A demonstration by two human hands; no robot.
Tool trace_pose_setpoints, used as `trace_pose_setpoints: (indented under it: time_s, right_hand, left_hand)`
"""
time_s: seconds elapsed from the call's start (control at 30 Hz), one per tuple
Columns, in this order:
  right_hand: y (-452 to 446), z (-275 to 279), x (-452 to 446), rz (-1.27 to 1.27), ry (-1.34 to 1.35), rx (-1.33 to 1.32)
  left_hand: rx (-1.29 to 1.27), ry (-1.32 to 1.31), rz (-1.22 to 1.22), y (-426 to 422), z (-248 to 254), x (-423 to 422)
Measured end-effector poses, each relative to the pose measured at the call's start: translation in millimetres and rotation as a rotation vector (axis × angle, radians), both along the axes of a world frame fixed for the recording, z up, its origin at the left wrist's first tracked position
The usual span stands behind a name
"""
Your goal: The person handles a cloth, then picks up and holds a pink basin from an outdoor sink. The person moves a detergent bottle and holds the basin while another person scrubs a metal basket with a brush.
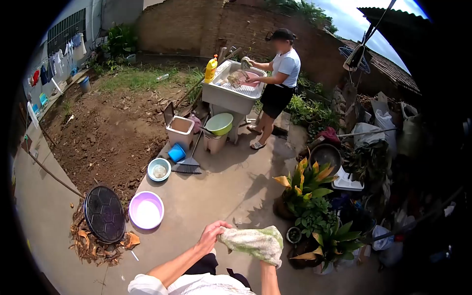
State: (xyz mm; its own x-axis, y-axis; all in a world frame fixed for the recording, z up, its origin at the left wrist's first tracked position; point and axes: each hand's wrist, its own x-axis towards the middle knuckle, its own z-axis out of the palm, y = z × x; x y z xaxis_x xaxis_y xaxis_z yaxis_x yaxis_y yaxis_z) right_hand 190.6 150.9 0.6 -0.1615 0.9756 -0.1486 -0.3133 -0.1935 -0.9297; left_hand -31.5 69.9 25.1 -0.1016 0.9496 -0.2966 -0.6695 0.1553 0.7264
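Note:
My left hand point(212, 235) is closed on the left end of a damp, whitish-green cloth point(250, 242). The cloth stretches across in front of my body, above the concrete. Its right end drapes over my right hand, so those fingers are hidden; below it only my right forearm point(269, 281) shows. A purple basin point(146, 210) with a pale inside stands on the ground ahead and to the left. Just beyond it is a light blue basin point(159, 169) with something whitish in it.
Another person point(282, 73) stands at a concrete sink point(226, 96), handling wet items. A yellow jug point(210, 69) sits on its edge. Around are a bin point(180, 130), a broom point(187, 166), a blue container point(176, 153), a black round lid point(104, 214) and potted plants point(305, 189).

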Motion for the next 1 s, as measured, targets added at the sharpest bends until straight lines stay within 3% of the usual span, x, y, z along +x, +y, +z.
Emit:
trace_pose_setpoints:
  time_s: [0.03, 0.13, 0.2, 0.27, 0.3, 0.33, 0.37, 0.4, 0.47, 0.5, 0.53, 0.57, 0.63, 0.67, 0.7, 0.73, 0.77, 0.8, 0.9, 1.0]
  right_hand:
    - [38, -15, -9, -0.062, 0.17, -0.011]
    - [77, -16, 8, -0.165, 0.245, -0.039]
    - [95, -11, -3, -0.243, 0.365, -0.119]
    - [135, -20, -12, -0.232, 0.26, -0.028]
    - [151, -10, -26, -0.314, 0.296, -0.123]
    - [190, -15, -36, -0.301, 0.187, -0.034]
    - [202, -21, -43, -0.246, 0.406, -0.102]
    - [214, 15, -72, -0.186, 0.623, -0.172]
    - [257, 19, -99, 0.025, -0.047, 0.099]
    - [282, -26, -100, 0.133, 0.643, -0.062]
    - [302, -25, -113, 0.148, 0.657, -0.06]
    - [312, -31, -130, 0.217, -0.076, 0.316]
    - [323, -39, -164, 0.362, -0.448, 0.437]
    - [333, -41, -183, 0.443, -0.071, 0.2]
    - [344, -17, -197, 0.598, 0.205, -0.119]
    - [358, -11, -215, 0.604, 0.223, -0.136]
    - [372, -4, -235, 0.67, 0.153, -0.011]
    - [384, 3, -248, 0.737, 0.062, 0.113]
    - [425, 23, -299, 0.928, -0.195, 0.521]
    - [459, 39, -344, 0.961, -0.19, 0.539]
  left_hand:
    - [0.134, 0.026, -0.016, 43, 21, -24]
    - [0.323, 0.1, -0.045, 95, 96, -41]
    - [0.657, 0.646, -0.438, 113, 114, -56]
    - [0.693, 0.869, -0.623, 145, 109, -55]
    - [0.598, 1.018, -0.764, 161, 97, -57]
    - [0.594, 1.022, -0.765, 181, 84, -62]
    - [0.464, 1.057, -0.716, 193, 66, -65]
    - [0.33, 1.09, -0.662, 205, 46, -67]
    - [0.255, 1.234, -0.616, 231, 14, -81]
    - [0.243, 1.167, -0.539, 245, 7, -86]
    - [0.24, 1.111, -0.455, 266, 6, -95]
    - [0.225, 1.125, -0.444, 280, 3, -101]
    - [0.075, 0.914, -0.259, 300, 1, -111]
    - [0.055, 0.933, -0.258, 315, 4, -118]
    - [0.075, 0.729, -0.096, 328, 4, -123]
    - [0.093, 0.519, 0.063, 340, 6, -129]
    - [0.019, 0.211, 0.135, 350, 12, -135]
    - [0.007, 0.199, 0.145, 361, 12, -137]
    - [0.104, -0.269, 0.346, 397, 23, -156]
    - [-0.009, -0.317, 0.488, 424, 21, -186]
